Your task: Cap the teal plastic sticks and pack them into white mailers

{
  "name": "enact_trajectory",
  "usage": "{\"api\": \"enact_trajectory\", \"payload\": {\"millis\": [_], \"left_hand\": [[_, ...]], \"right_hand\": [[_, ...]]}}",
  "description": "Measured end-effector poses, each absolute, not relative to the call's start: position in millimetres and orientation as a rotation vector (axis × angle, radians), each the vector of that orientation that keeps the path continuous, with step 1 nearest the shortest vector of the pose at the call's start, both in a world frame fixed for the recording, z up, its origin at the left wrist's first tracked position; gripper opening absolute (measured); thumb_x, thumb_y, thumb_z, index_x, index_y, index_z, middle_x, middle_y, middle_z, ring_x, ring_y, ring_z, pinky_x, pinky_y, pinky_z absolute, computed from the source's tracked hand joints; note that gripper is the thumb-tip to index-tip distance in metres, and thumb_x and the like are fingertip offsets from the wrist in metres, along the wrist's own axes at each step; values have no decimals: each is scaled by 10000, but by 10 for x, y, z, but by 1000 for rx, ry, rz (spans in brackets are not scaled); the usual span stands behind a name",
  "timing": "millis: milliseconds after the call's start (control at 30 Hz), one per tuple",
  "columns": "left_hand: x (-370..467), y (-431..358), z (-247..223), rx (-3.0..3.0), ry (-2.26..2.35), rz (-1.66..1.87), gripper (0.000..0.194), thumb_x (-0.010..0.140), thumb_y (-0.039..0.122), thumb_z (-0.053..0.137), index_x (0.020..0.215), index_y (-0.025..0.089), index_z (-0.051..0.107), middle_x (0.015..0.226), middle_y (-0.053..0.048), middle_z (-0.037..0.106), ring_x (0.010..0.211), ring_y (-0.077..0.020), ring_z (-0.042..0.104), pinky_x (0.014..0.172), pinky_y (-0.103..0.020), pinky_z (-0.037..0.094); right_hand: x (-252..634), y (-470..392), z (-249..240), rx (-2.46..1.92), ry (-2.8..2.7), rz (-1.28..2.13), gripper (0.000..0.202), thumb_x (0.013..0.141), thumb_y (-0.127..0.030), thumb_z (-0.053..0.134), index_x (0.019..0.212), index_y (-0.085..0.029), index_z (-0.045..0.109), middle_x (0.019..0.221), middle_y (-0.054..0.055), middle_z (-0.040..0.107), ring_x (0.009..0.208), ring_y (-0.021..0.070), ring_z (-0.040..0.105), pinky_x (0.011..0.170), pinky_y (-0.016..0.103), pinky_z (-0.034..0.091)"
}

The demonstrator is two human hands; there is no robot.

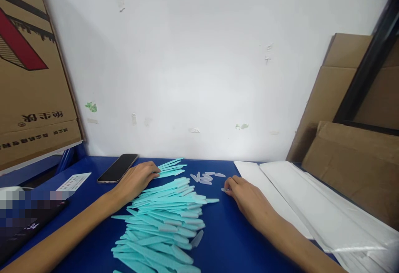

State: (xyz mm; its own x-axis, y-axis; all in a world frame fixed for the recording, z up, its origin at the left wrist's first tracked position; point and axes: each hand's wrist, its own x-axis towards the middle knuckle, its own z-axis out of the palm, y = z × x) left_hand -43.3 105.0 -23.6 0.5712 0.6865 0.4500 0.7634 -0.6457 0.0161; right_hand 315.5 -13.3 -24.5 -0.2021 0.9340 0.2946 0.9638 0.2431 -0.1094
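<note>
My left hand [143, 176] rests at the back left of the blue table, its closed fingertips on the near ends of a few turquoise strips [171, 168]. Below it spreads a large pile of turquoise strips [162, 223], some with translucent caps on their right ends. Several loose translucent caps [205, 178] lie right of the small group. My right hand [238, 190] is right of those caps, thumb and fingers pinched on one small translucent cap [224, 190]. Another cap [197, 238] lies at the pile's right edge.
A black phone [118, 168] lies behind my left forearm. A printed card [74, 181] and a dark device [31, 227] are at the left. White sheets [311, 198] cover the right side. Cardboard [352, 169] leans at the right; a large box [34, 77] stands at the left.
</note>
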Motion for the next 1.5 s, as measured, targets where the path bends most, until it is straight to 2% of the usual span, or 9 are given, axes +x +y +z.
{"api": "enact_trajectory", "payload": {"millis": [167, 267, 467, 533, 600, 700, 900, 1367, 1500], "left_hand": [[-395, 1005, -227, -2571, -1219, -675, 329, 1010, 334, 419, 899, 247, 717, 940, -24, 748, 827, -219, 726, 638, -269, 523], [-360, 969, -177, -2523, -1272, -693, 314, 1004, 313, 409, 971, 229, 710, 948, -54, 760, 818, -238, 724, 635, -286, 517], [-355, 780, 0, -2518, -1210, -727, 329, 1040, 334, 378, 1083, 214, 682, 1055, -70, 757, 921, -257, 705, 807, -361, 501], [-346, 689, 75, -2529, -1115, -769, 306, 1045, 321, 396, 1098, 207, 675, 1062, -75, 749, 918, -246, 695, 823, -368, 488], [-314, 592, 135, -2528, -922, -869, 250, 1044, 267, 430, 1099, 191, 661, 1022, -75, 744, 864, -219, 685, 775, -346, 483], [-228, 464, 158, -2530, -618, -974, 177, 1026, 143, 468, 1105, 176, 622, 952, -56, 737, 823, -180, 673, 733, -314, 466], [-97, 358, 37, -2578, -473, -964, 246, 986, 20, 464, 1138, 171, 585, 965, -53, 738, 837, -169, 679, 737, -316, 457], [-80, 290, 10, -2601, -477, -986, 241, 981, 44, 508, 1169, 173, 588, 974, -68, 744, 854, -188, 693, 735, -317, 484], [-39, 215, -1, -2616, -426, -1015, 279, 966, 23, 509, 1190, 171, 583, 944, -71, 739, 817, -187, 683, 712, -309, 501]], "right_hand": [[3182, -102, -349, -1697, -2221, -167, 209, 984, -118, 390, 936, -234, 557, 953, 82, 658, 854, 262, 647, 700, 368, 504], [3186, -104, -359, -1673, -2206, -162, 194, 983, -118, 381, 929, -219, 537, 950, 89, 653, 842, 260, 639, 684, 363, 492], [3138, -178, -207, -1595, -2164, -62, 167, 1043, -187, 348, 988, -234, 498, 854, 19, 669, 648, 190, 629, 595, 305, 470], [3099, -207, -146, -1544, -2140, -35, 176, 1067, -241, 347, 1061, -243, 522, 952, 21, 691, 721, 180, 666, 644, 294, 502], [3055, -234, -100, -1502, -2118, -30, 198, 1069, -266, 377, 1153, -256, 556, 1072, 33, 694, 851, 188, 694, 724, 300, 527], [2998, -275, -72, -1400, -2095, -32, 249, 1060, -263, 427, 1234, -265, 605, 1118, 41, 695, 922, 203, 704, 792, 322, 539], [2964, -323, -116, -1133, -2118, -78, 276, 1041, -229, 490, 1263, -278, 647, 1085, 19, 723, 906, 175, 717, 786, 291, 570], [2892, -372, -140, -1020, -2191, -94, 264, 1039, -210, 494, 1241, -223, 665, 1063, 50, 736, 897, 175, 718, 760, 269, 573], [2847, -420, -149, -949, -2168, -120, 262, 1031, -194, 509, 1245, -205, 659, 1004, 55, 728, 836, 166, 697, 702, 259, 544]]}}
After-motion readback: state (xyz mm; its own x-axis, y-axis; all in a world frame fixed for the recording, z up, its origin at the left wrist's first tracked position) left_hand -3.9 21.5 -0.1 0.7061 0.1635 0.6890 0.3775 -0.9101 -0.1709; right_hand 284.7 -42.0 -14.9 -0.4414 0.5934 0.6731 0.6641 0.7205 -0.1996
